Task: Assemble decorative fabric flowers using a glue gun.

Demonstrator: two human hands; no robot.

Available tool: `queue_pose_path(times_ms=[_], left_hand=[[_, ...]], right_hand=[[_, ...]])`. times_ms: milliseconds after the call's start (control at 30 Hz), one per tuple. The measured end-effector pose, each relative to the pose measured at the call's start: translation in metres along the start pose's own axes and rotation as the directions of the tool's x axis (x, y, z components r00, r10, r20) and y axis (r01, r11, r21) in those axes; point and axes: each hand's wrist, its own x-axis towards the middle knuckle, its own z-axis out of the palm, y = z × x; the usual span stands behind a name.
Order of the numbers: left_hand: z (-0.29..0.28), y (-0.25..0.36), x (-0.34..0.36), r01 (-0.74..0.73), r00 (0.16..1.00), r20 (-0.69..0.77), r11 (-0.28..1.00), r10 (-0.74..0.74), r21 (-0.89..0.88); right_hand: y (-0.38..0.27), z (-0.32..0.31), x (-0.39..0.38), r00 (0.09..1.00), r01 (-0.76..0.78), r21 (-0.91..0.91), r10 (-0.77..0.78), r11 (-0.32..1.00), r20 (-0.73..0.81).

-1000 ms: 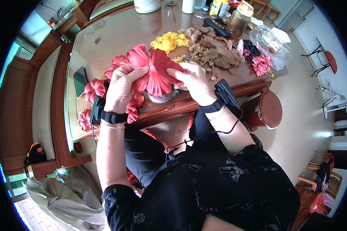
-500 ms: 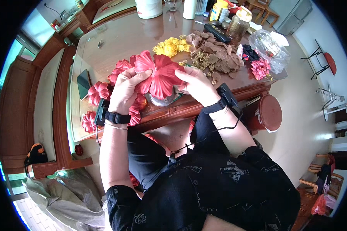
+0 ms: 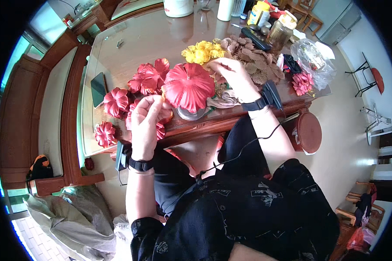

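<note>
A large red artificial flower [image 3: 189, 87], its ribbed petals spread wide, sits over a grey round container [image 3: 190, 114] near the table's front edge. My left hand [image 3: 147, 119] pinches the flower's left petal edge between thumb and fingertips. To the right, my right hand [image 3: 233, 76] is off the flower, its fingertips drawn together beside the yellow flowers [image 3: 202, 52]; whatever they hold is hidden. More red flowers [image 3: 149, 78] lie left of the large one, some partly behind my left hand. Brown scalloped pieces [image 3: 252, 58] are piled beyond my right hand.
On the table [image 3: 130, 48] lie a dark phone [image 3: 99, 89] at left and a pink flower [image 3: 302, 82] by a clear plastic bag [image 3: 315, 61] at right. A brown jar [image 3: 282, 30] and bottles stand at the back. A lidded brown bin [image 3: 308, 130] stands below right.
My right hand has let go of the large flower and moved right and up. My left hand has shifted down to its left edge. The flower appears rounder now, lower over the container.
</note>
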Motion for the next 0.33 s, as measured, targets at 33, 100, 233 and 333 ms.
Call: queue_pose_path(times_ms=[33,100,233,333], left_hand=[[-0.002,0.0,-0.005,-0.007,1.0,0.01,0.999,0.006,0.033],[-0.006,-0.002,-0.012,0.018,0.999,0.025,0.997,-0.02,0.076],[-0.007,-0.007,-0.018,0.006,1.0,-0.007,0.989,-0.005,0.146],[-0.014,-0.008,-0.018,0.0,0.999,-0.032,0.979,0.006,0.203]], right_hand=[[-0.004,0.004,0.009,1.0,0.008,-0.049,-0.007,0.999,0.027],[0.013,0.008,0.038,0.984,0.151,-0.143,-0.135,0.978,0.114],[0.032,0.023,0.075,0.878,0.399,-0.08,-0.355,0.914,0.32],[0.033,0.039,0.09,0.789,0.508,-0.089,-0.421,0.857,0.447]])
